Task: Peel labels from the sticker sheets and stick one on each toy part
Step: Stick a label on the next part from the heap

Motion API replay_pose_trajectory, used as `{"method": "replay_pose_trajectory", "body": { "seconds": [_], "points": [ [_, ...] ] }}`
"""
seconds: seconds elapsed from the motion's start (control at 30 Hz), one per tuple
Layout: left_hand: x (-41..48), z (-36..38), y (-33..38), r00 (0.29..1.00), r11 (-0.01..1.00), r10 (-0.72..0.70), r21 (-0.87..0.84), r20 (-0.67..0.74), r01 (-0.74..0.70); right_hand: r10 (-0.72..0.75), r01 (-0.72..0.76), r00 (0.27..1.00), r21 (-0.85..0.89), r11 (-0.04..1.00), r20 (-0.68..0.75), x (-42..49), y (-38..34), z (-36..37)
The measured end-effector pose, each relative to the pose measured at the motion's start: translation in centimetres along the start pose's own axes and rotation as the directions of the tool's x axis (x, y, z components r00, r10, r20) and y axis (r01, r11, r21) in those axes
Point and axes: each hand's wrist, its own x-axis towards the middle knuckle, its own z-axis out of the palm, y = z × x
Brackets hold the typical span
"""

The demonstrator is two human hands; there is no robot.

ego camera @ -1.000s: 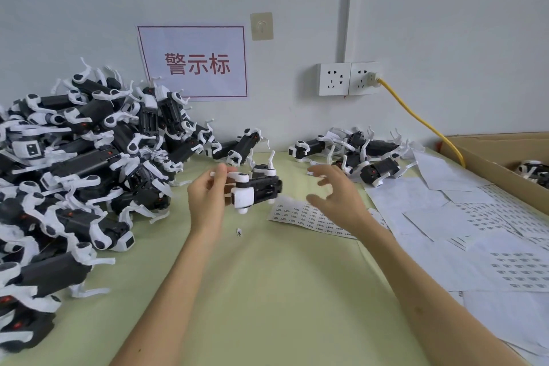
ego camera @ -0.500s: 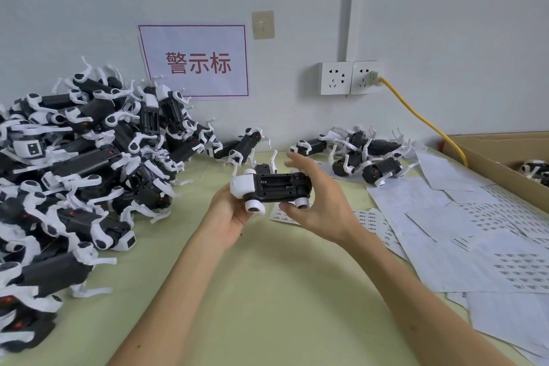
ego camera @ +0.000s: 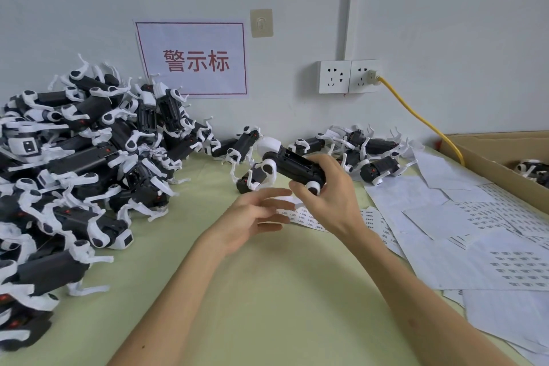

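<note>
While the right hand (ego camera: 329,199) grips one toy part (ego camera: 297,166) with thumb and fingers curled round its black body, the part hangs clear of the bench (ego camera: 267,291). Its long axis runs from a white end up and to the left down to the wheeled end at the fingers. The left hand (ego camera: 252,217) floats just below and left of that part, released, fingers straight and spread, pointing toward the right hand and holding nothing.

Directly beneath the part lies a sticker sheet (ego camera: 306,218), flat on the bench and partly hidden by both hands. The left hand's fingertips sit at the sheet's left edge, so it looks the nearer and freer hand to pick off a label. Whether this part already carries a label cannot be told; its visible face shows only a faint mark.

Far to the left of the part is the big pile (ego camera: 89,163) of toy parts, and just to its right a small cluster (ego camera: 374,157) of them. If the part is done, the right hand has the short reach to the cluster.
</note>
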Motion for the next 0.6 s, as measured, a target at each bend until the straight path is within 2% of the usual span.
{"method": "replay_pose_trajectory", "body": {
  "seconds": [0.1, 0.23, 0.37, 0.47, 0.6],
  "points": [
    [-0.3, 0.8, 0.1, 0.991, 0.999, 0.053, -0.001, 0.125, -0.053, -0.03, 0.029, 0.997, 0.02, 0.999, 0.064, 0.0, 0.0, 0.1],
    [-0.1, 1.4, 0.4, 0.997, 0.996, 0.073, -0.05, 0.008, -0.072, -0.033, 0.025, 0.985, 0.051, 0.998, 0.171, -0.3, -0.2, 0.6],
    [0.1, 1.3, 0.3, 0.987, 0.971, 0.141, -0.184, -0.079, -0.154, -0.03, 0.014, 0.967, 0.066, 0.998, 0.253, -0.5, -0.7, 0.7],
    [-0.1, 1.5, 0.7, 0.983, 0.956, 0.14, -0.243, -0.121, -0.166, 0.012, -0.07, 0.944, 0.164, 0.984, 0.33, -0.8, -1.1, 0.8],
    [-0.3, 1.2, 0.8, 0.979, 0.944, 0.143, -0.279, -0.142, -0.179, 0.072, -0.175, 0.931, 0.264, 0.949, 0.357, -0.6, -1.5, 0.8]
  ]
}}
